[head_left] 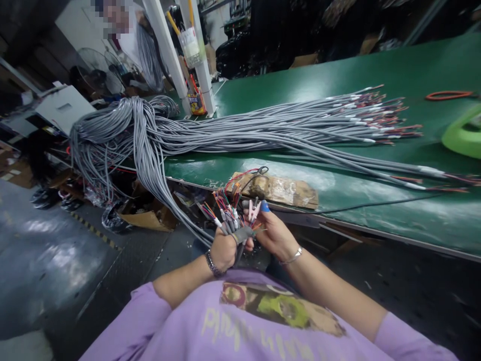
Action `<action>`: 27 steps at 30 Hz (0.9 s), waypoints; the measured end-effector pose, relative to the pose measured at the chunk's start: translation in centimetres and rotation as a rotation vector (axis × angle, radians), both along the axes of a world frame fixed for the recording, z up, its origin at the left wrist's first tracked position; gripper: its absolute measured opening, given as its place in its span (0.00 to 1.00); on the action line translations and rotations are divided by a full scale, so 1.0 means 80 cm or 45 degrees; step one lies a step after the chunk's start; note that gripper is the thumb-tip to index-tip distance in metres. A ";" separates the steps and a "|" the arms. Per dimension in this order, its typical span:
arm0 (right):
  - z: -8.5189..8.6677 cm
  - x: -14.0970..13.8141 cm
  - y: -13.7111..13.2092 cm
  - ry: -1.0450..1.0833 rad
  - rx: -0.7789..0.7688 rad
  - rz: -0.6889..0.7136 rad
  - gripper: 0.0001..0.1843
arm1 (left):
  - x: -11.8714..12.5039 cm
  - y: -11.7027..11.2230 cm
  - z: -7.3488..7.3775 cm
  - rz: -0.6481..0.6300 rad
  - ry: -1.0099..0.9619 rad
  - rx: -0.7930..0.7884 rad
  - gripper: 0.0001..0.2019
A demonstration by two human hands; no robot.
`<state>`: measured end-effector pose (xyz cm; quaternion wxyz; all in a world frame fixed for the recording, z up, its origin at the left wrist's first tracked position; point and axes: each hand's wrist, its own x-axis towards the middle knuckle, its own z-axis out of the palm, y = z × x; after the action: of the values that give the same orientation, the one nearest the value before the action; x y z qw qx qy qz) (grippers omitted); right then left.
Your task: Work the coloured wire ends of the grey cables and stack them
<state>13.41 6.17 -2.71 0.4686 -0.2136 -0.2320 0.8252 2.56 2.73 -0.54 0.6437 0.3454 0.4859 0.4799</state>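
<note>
My left hand (224, 250) is closed round a bunch of grey cables (229, 220), whose stripped ends fan upward in red, blue, green and orange wires. Close beside it, my right hand (276, 233) has its fingers bent at the cable ends. A small pale pink clip-like piece (254, 210) shows at its fingertips, near a thumb or finger with a blue covering. Whether those fingers grip this piece or a wire is hard to make out. From the held bunch, the cables run left and up to a large draped bundle (139, 130).
Many grey cables (263, 125) lie along the green table (376, 215), white-sleeved ends to the right. A taped cardboard block (281, 190) sits at the near edge. Orange-handled tool (449, 95) and green object (464, 133) lie right. A white post (169, 55) stands behind; a person is beyond.
</note>
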 end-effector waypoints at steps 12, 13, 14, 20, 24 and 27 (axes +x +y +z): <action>-0.011 0.002 0.006 0.017 -0.123 -0.161 0.18 | -0.001 -0.002 -0.008 -0.004 0.034 0.019 0.21; -0.013 0.003 0.006 0.003 -0.120 -0.184 0.18 | -0.001 -0.002 -0.008 -0.010 0.029 0.017 0.21; -0.014 0.004 0.006 -0.009 -0.114 -0.191 0.19 | -0.002 -0.002 -0.007 -0.014 0.027 0.014 0.22; -0.013 0.017 0.005 -0.010 -0.061 -0.090 0.20 | -0.004 -0.010 0.001 -0.038 0.033 0.000 0.20; -0.010 0.020 0.006 -0.052 -0.083 -0.156 0.12 | -0.006 -0.015 0.000 -0.038 0.029 0.045 0.20; -0.009 0.019 0.006 -0.057 -0.076 -0.192 0.11 | -0.004 -0.014 0.000 -0.010 0.046 0.068 0.21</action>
<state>14.96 6.62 -3.40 0.5177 -0.2626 -0.2010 0.7891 2.22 1.61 -0.57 0.6273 0.3730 0.4832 0.4837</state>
